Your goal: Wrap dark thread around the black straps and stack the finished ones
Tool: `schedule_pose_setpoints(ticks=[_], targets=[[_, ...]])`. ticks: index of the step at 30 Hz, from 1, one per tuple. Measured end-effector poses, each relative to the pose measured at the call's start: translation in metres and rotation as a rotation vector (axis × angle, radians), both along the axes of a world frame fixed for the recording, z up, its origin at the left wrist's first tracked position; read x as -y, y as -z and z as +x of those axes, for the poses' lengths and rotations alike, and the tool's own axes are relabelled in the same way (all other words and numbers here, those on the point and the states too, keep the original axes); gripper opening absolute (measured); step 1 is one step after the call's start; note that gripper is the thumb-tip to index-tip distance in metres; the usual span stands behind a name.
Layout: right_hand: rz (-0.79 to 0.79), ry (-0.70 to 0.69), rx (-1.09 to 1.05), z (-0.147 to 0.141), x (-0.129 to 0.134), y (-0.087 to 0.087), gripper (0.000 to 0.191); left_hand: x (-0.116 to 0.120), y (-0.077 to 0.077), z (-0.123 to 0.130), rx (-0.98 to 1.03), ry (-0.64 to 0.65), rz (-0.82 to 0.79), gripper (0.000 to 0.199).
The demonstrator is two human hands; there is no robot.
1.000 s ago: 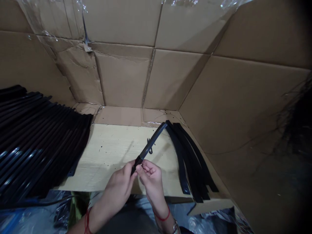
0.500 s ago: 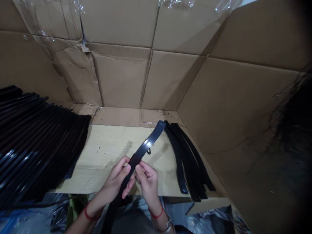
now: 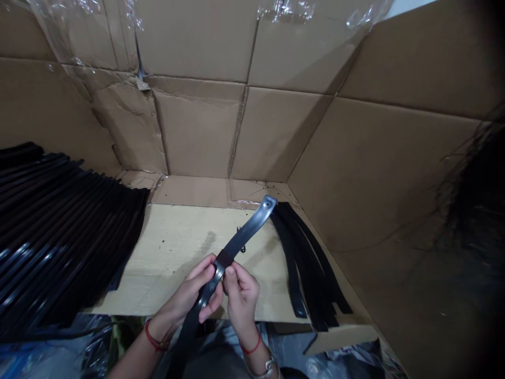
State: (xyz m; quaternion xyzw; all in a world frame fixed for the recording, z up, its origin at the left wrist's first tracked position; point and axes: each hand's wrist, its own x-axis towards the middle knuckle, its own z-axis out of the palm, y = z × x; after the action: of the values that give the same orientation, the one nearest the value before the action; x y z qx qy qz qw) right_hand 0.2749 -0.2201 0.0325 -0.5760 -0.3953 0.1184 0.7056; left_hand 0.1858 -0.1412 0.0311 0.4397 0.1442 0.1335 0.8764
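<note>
A long, gently curved black strip runs from below the view up over the table, its shiny far end showing a small hole. A darker, matte band crosses it just above my hands. My left hand is closed around the strip, thumb on top and fingers beneath. On the strip's other edge, my right hand pinches with thumb and fingers close to the band. A small dark clip-like piece lies on the table, partly behind the strip.
A big stack of similar black strips fills the left side. Several more strips lie at the right. Cardboard walls enclose the pale table at back and right. Dark hair-like strands blur the right edge.
The held strip has turned, so its glossy face and end hole now show, and a shiny stretch appears between my hands. Its far end has shifted slightly right.
</note>
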Motion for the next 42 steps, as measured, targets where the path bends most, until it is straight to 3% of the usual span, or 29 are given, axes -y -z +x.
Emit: schedule_pose_setpoints(ticks=[4, 6, 9, 12, 14, 17, 19, 21, 25, 32, 35, 38, 42], targets=[[0.007, -0.125, -0.048, 0.0, 0.001, -0.004, 0.034, -0.002, -0.01, -0.006, -0.094, -0.073, 0.041, 0.064], [0.006, -0.191, -0.071, 0.002, 0.001, -0.008, 0.033, -0.004, -0.014, -0.009, -0.094, -0.098, -0.013, 0.054], [-0.015, -0.308, -0.174, 0.007, 0.001, -0.012, 0.038, -0.01, -0.011, -0.009, -0.053, 0.052, -0.098, 0.028], [-0.059, -0.435, -0.238, 0.011, -0.001, -0.013, 0.039, -0.017, -0.002, -0.005, -0.07, 0.225, -0.105, 0.032], [-0.061, -0.382, -0.236, 0.011, -0.002, -0.012, 0.034, -0.017, 0.002, -0.002, -0.093, 0.261, -0.096, 0.039], [-0.077, -0.271, -0.263, 0.009, -0.004, -0.01, 0.033, -0.007, 0.004, 0.002, -0.088, 0.089, 0.069, 0.045], [-0.105, -0.264, -0.266, 0.006, -0.005, -0.01, 0.033, 0.001, 0.002, 0.003, -0.105, -0.108, 0.269, 0.046], [-0.11, -0.266, -0.237, 0.004, -0.005, -0.012, 0.03, 0.005, 0.001, 0.002, -0.127, -0.192, 0.334, 0.05], [-0.123, -0.283, -0.196, 0.002, -0.001, -0.015, 0.026, 0.004, 0.001, -0.004, -0.151, -0.063, 0.129, 0.059], [-0.147, -0.356, -0.234, 0.005, 0.009, -0.01, 0.03, -0.002, 0.003, -0.01, -0.009, 0.276, -0.319, 0.051], [-0.131, -0.399, -0.21, 0.008, 0.011, -0.009, 0.029, -0.005, 0.008, -0.009, 0.049, 0.375, -0.378, 0.048], [-0.151, -0.355, -0.136, 0.01, 0.011, -0.011, 0.029, -0.008, 0.011, -0.007, 0.035, 0.44, -0.352, 0.05], [-0.184, -0.236, -0.073, 0.008, 0.011, -0.015, 0.034, -0.006, 0.008, -0.004, -0.077, 0.389, -0.263, 0.055]])
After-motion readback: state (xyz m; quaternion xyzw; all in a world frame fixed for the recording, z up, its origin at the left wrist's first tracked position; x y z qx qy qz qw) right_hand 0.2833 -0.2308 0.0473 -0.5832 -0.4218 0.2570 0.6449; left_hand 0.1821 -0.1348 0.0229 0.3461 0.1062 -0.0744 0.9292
